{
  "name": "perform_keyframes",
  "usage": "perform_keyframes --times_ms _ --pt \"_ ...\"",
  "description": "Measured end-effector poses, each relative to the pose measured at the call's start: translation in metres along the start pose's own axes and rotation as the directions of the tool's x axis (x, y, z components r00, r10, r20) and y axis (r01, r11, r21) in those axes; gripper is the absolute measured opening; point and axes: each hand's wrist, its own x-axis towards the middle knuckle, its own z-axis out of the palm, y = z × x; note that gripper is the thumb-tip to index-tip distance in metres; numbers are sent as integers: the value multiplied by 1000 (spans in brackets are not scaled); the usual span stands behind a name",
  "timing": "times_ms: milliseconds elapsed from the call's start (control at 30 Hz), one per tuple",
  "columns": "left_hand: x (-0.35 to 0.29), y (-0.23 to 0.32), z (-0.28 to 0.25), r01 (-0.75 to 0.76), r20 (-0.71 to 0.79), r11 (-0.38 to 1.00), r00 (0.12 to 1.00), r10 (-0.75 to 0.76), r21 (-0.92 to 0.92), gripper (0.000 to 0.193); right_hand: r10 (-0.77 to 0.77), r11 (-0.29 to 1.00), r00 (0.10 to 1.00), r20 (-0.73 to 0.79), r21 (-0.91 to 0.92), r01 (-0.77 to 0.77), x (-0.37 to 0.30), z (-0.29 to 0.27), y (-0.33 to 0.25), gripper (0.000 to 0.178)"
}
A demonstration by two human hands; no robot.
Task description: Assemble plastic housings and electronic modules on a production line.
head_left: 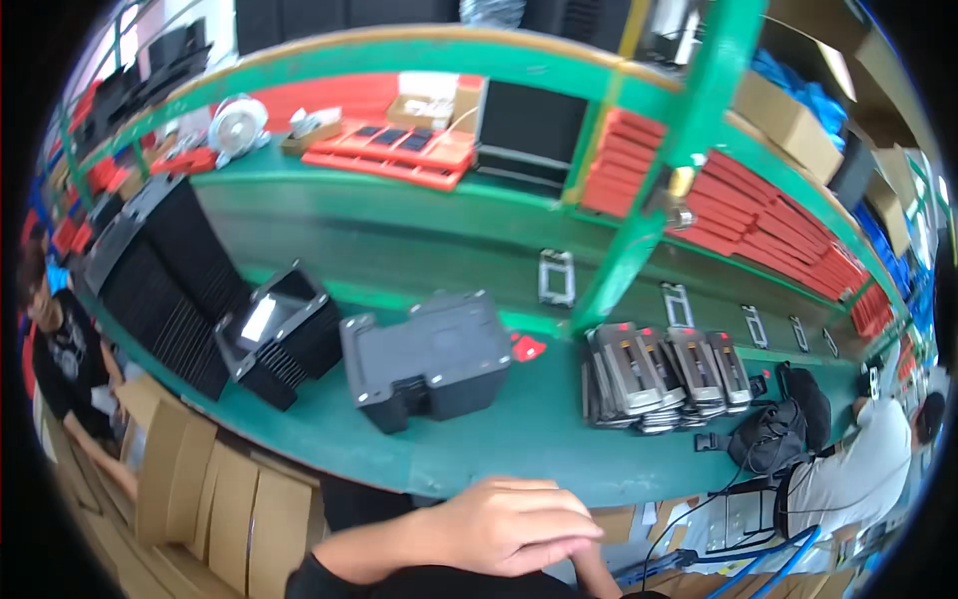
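Note:
My left hand [514, 524] lies across my right hand at the bench's front edge, its fingers close together and bent over, holding no object. Mostly covered by it, my right hand shows little more than the wrist [595, 567]; its fingers are hidden. Beyond them on the green bench [519, 454] stands a dark grey plastic block [429, 344] with a notch in its near side. To its left is a similar black piece [279, 329] with a shiny panel. Several flat dark grey packs [659, 374] stand in rows at the right.
Tall stacks of black trays [165, 290] fill the bench's left end. A black bag [778, 429] lies at the right. A green post [639, 240] rises behind the packs. Cardboard boxes [215, 509] stand lower left. One person [75, 349] is at the left, another [858, 469] at the right.

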Motion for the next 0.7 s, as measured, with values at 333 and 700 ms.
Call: perform_keyframes --times_ms 333,700 --pt "-11 96 -159 183 -188 927 974 -126 329 14 -92 977 938 335 214 20 13 -38 -211 23" --pt "-123 -20 -178 400 -569 800 818 -92 446 86 -155 971 684 -712 -239 -28 275 -154 -115 17"
